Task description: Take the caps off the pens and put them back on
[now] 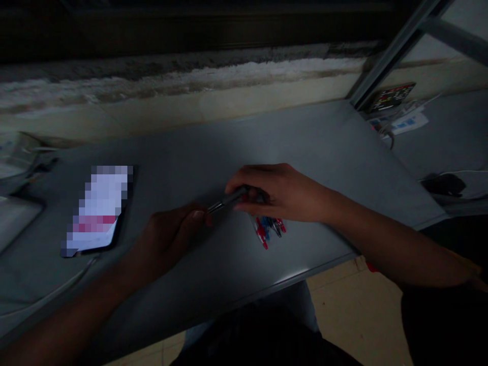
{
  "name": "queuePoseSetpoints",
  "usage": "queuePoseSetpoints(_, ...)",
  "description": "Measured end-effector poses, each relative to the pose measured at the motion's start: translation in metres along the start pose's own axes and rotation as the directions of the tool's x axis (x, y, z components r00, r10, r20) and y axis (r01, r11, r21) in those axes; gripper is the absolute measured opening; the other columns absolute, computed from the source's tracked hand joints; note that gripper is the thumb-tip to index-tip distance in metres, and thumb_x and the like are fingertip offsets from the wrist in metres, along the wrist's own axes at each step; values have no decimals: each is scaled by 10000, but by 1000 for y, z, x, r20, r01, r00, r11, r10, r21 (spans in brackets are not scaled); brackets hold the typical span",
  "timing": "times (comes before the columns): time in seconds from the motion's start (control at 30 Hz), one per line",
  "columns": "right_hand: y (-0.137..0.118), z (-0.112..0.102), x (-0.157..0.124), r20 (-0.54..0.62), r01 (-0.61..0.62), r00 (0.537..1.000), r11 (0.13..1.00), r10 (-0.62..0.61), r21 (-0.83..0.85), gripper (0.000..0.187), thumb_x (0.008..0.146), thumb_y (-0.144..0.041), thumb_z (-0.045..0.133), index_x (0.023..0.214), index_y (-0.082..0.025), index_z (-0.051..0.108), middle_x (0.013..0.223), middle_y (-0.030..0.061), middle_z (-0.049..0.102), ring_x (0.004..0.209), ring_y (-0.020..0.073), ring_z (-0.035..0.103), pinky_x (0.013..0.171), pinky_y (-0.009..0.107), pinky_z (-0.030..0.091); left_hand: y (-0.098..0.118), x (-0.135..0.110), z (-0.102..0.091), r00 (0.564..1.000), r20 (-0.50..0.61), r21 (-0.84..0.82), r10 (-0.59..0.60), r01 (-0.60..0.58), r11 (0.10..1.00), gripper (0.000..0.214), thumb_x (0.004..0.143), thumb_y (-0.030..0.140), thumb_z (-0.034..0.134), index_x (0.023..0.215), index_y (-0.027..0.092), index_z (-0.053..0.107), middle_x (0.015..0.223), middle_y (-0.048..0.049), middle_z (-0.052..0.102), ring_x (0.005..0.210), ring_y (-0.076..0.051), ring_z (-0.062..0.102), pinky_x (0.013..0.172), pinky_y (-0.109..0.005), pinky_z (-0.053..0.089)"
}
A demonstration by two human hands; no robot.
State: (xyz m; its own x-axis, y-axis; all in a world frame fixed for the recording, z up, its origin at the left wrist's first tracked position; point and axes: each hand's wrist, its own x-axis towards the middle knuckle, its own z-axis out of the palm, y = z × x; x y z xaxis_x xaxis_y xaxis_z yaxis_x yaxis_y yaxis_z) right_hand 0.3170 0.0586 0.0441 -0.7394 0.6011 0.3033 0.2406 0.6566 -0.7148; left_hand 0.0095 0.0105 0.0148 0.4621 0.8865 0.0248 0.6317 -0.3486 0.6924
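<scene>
As the dark pen (229,199) is held up over the grey table (244,142), it is gripped tight in the right hand (276,193) — fingers curled round the barrel, forearm laid in from four o'clock — while its narrow metal tip is pointed towards the left hand (170,241), brought in from seven o'clock. Curled fingers are seen there, with the thumb (198,216) just beside the tip; whether that hand is clamped on the pen cannot be told in this dim view. A steady two-handed hold is what this stage calls for. A small bunch of red-and-blue pens (267,229) is lying at four o'clock from the grip, just under the right hand — and a phone (99,208), its screen blurred, is set at nine o'clock
</scene>
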Motion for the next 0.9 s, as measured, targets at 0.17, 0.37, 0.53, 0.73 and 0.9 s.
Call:
queuePoseSetpoints(0.17, 0, 1, 2, 10, -138, 990, 990, 138, 19, 321, 1172, -436, 634, 1097, -146, 747, 795, -12, 724, 707, 113, 627, 732, 256, 412, 2, 2, 1, 999, -2, 6, -35, 35, 999, 539, 1207, 551, 423, 953, 192, 735, 644, 58, 585, 534, -115, 491, 586, -254, 393)
queuePoseSetpoints(0.37, 2, 3, 1, -76, -76, 994, 992, 84, 101, 250, 1075, -257, 749, 1295, -153, 690, 1185, 54, 816, 819, 97, 695, 765, 236, 482, -1, 4, 1, 1000, -8, -11, -17, 17, 1000, 537, 1197, 560, 435, 951, 193, 740, 637, 52, 591, 542, -118, 507, 557, -242, 380)
queuePoseSetpoints(0.53, 4, 3, 1, -76, -57, 995, 993, 65, 104, 94, 1090, -160, 675, 1171, -131, 714, 1016, 25, 785, 792, 92, 650, 756, 231, 465, 1, 4, 1, 999, -3, 2, -38, 38, 999, 535, 1197, 553, 439, 951, 189, 743, 633, 54, 585, 541, -117, 507, 567, -234, 396)
queuePoseSetpoints(0.73, 4, 3, 2, -100, -106, 987, 979, 125, 175, 195, 1095, -333, 754, 1096, -143, 712, 894, -7, 735, 723, 97, 611, 715, 244, 453, 1, 4, 1, 1000, -4, -30, -16, 16, 999, 488, 1195, 507, 475, 970, 191, 771, 701, 39, 685, 580, -114, 569, 609, -227, 431)
queuePoseSetpoints(0.9, 2, 2, 4, -122, -67, 987, 962, 102, 265, 87, 1036, -227, 765, 1046, -161, 709, 961, -5, 755, 792, 93, 629, 766, 237, 470, 5, 4, 0, 998, 5, 2, -60, 60, 998, 523, 1201, 535, 448, 978, 186, 767, 663, 45, 629, 558, -118, 525, 598, -250, 404)
